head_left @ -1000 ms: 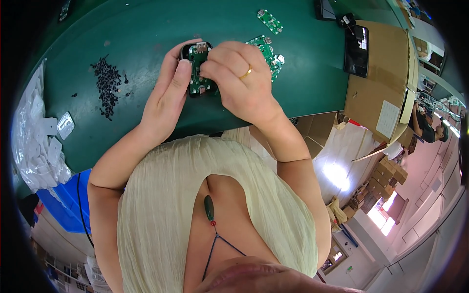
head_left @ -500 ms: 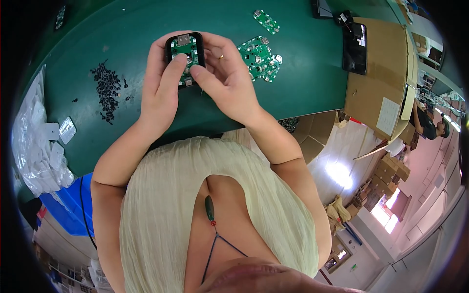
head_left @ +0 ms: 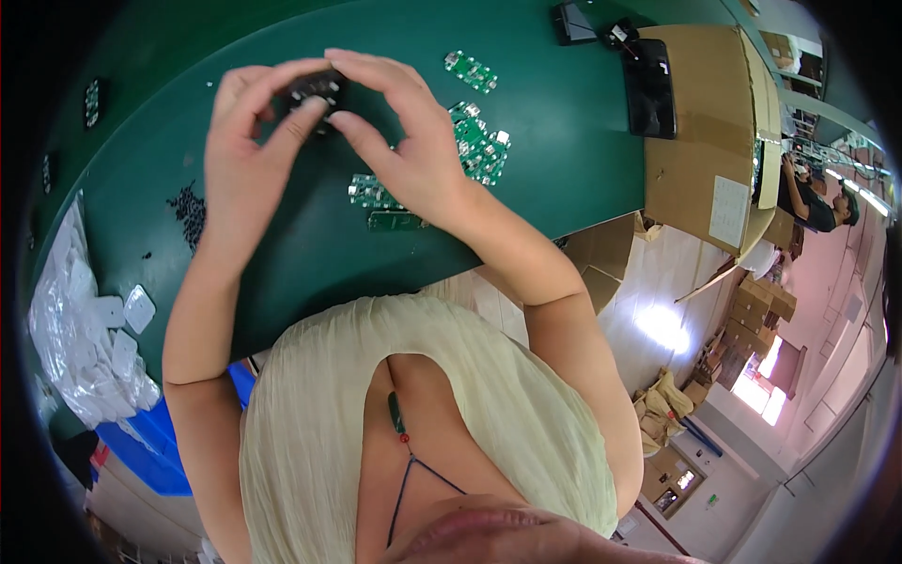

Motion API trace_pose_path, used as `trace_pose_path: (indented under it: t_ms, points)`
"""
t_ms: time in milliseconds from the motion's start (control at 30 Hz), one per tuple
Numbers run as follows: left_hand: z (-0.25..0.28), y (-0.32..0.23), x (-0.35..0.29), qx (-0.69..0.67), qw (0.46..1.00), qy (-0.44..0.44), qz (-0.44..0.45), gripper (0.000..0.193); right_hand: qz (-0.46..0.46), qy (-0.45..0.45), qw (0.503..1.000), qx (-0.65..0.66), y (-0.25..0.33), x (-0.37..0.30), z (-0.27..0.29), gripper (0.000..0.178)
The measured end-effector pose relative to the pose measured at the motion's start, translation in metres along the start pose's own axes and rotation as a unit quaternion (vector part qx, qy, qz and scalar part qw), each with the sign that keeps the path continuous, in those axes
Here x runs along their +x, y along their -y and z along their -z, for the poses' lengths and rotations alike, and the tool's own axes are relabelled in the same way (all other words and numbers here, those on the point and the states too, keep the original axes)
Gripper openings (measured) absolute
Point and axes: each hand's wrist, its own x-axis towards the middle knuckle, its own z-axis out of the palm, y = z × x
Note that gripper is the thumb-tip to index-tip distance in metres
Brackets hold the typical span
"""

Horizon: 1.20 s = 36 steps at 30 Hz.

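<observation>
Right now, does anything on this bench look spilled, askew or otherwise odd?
Mostly tidy. Small black parts lie scattered loose on the green mat, and green circuit boards sit in an untidy heap. Both hands, left hand and right hand, hold a small black device.

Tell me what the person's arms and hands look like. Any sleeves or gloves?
No gloves and no sleeves: the left hand and right hand are bare, and so are both forearms. The pale yellow crinkled top leaves the arms uncovered.

light: bright, even overhead
glare: floor patch point(head_left: 662, 324), right
edges: dark fisheye rim, bent lines
blur: chin, near
</observation>
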Motion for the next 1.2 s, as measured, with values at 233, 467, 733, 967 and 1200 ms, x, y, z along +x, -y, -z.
trace_pose_path:
  t_ms: [233,467,733,967,1200]
  points:
    - [0.047,0.11,0.084,-0.414,0.858,-0.178,0.245,0.025,0.047,-0.094,0.955,-0.278,-0.064,0.083,0.044,0.038]
    - [0.062,0.145,0.101,-0.515,0.772,-0.123,0.352,0.029,-0.088,0.041,0.887,-0.452,-0.123,0.134,0.074,0.047]
    - [0.041,0.065,0.052,-0.268,0.888,-0.151,0.342,0.038,0.101,0.105,0.935,-0.325,-0.082,0.102,0.063,0.047]
    - [-0.004,0.003,-0.007,-0.333,0.908,0.188,0.17,0.049,0.145,0.235,0.95,-0.147,0.0,0.029,0.031,0.055]
    - [-0.015,-0.004,-0.031,-0.475,0.81,0.148,0.31,0.035,-0.041,0.03,0.892,-0.448,-0.049,0.003,0.084,0.044]
